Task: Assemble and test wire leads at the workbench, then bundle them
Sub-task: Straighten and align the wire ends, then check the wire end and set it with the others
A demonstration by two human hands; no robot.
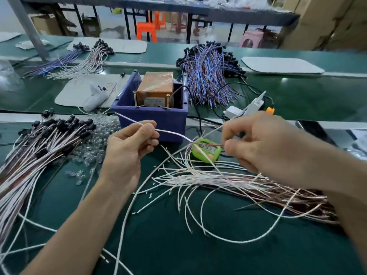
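Grips of left hand (pixel 129 149) and right hand (pixel 258 143) pinch one wire lead (pixel 172 133); capped leads (pixel 49 139) heap nearby (many bare wires (pixel 228 181) remain, bundling apparently ahead).

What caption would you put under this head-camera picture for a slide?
Left hand and right hand pinch one white wire lead above the green bench, in front of a blue box.

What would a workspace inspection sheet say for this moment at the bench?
Surface: green mat, strewn with wires.
Job's things: one wire lead stretched between the hands; loose leads at right; black-capped leads at left; clear bulbs beside them.
Clutter: green handheld device; blue box holding an orange-brown block.
Grippers: left hand and right hand each pinch the lead.
Cables: black cable leaves the box; white power strip nearby.
Surroundings: orange stools, cardboard boxes.
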